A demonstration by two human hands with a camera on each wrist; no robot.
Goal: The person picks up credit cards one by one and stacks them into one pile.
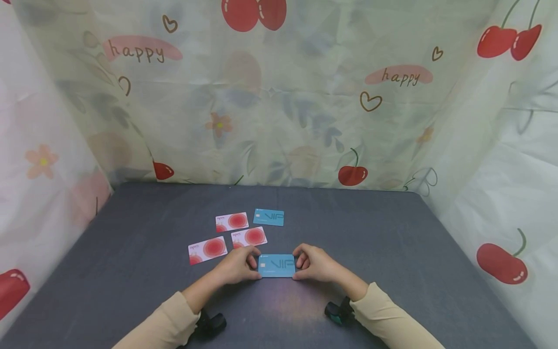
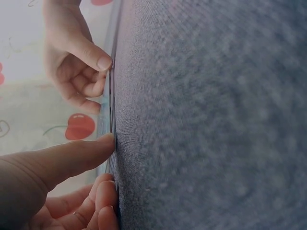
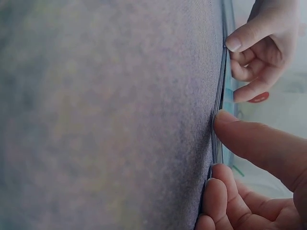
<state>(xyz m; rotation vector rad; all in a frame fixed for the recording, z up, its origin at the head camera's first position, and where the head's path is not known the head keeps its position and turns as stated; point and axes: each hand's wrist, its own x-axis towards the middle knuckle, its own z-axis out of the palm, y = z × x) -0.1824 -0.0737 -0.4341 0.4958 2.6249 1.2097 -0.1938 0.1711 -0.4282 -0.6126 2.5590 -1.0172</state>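
A blue VIP card (image 1: 277, 265) lies face up near the front of the dark table, its long sides running left to right. The left hand (image 1: 237, 265) pinches its left end between thumb and fingers, at the corners. At the right end the right hand (image 1: 317, 264) holds it the same way. Both wrist views show several thin edges layered low against the cloth, like a small stack of cards. In the left wrist view the left thumb (image 2: 76, 155) touches this edge; in the right wrist view the right thumb (image 3: 254, 139) does too.
Behind the hands lie a second blue VIP card (image 1: 268, 217) and three pink-and-red cards: one at the back (image 1: 232, 222), one in the middle (image 1: 249, 237), one at left (image 1: 208, 250). A printed curtain (image 1: 279, 121) hangs beyond the grey table (image 1: 370, 228).
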